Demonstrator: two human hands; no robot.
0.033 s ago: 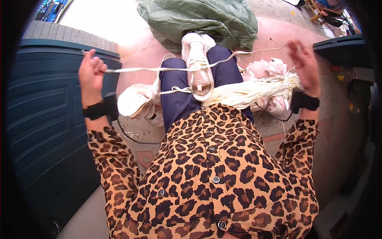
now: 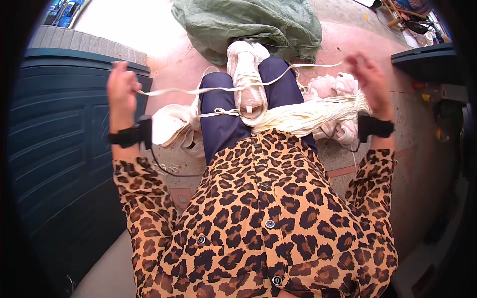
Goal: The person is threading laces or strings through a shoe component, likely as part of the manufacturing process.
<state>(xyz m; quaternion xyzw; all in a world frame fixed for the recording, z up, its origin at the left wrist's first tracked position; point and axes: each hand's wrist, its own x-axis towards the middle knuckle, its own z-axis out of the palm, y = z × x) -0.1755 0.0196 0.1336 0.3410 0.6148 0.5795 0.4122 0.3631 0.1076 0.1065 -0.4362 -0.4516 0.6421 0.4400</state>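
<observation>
Lace (image 2: 218, 89) is spanning sideways, slightly slack, above pale shoe (image 2: 244, 74) resting between navy-clad thighs (image 2: 221, 133). Left hand (image 2: 122, 89) is pinching lace near one end; right hand (image 2: 371, 82) is hovering at other end, blurred, grip impossible to tell. Cream lace bundle (image 2: 308, 111) is lying beside shoe. Present step, apparently: spreading lace wide; next move is probably calling for secure hold both ends, slack evened.

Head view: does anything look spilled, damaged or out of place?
Perhaps the small pale loops on the floor at left: they lie apart from the white lace bundle, so they look stray. Nothing looks spilled or damaged.
</observation>
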